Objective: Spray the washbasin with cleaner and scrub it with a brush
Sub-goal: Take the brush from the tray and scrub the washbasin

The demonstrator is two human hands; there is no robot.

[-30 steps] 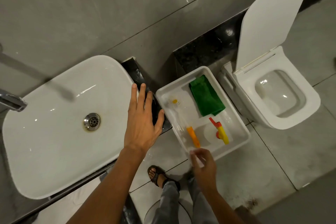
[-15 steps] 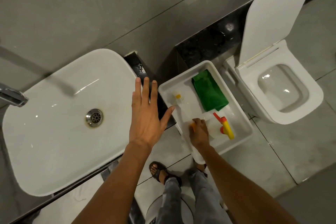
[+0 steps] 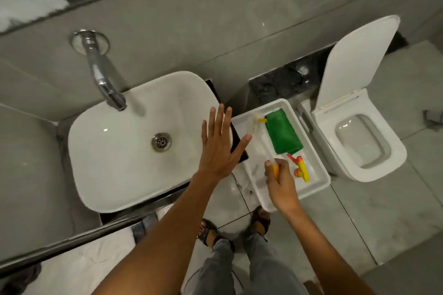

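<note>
Grey tiled bathroom, white washbasin (image 3: pixel 124 141) under a chrome tap (image 3: pixel 103 79), toilet (image 3: pixel 359 146) off to the right. Left hand (image 3: pixel 219 148) is spread flat over the basin's right rim, holding nothing. Right hand (image 3: pixel 280 179) is wrapped around the brush (image 3: pixel 260 136) handle in the white tray (image 3: pixel 318 175), next to a green cloth (image 3: pixel 282 134) and the spray bottle (image 3: pixel 300 167).

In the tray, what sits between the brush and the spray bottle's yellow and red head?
In the head view, the lower corner of the folded green cloth and bare tray floor lie between the brush, gripped by the right hand, and the spray bottle.
</note>
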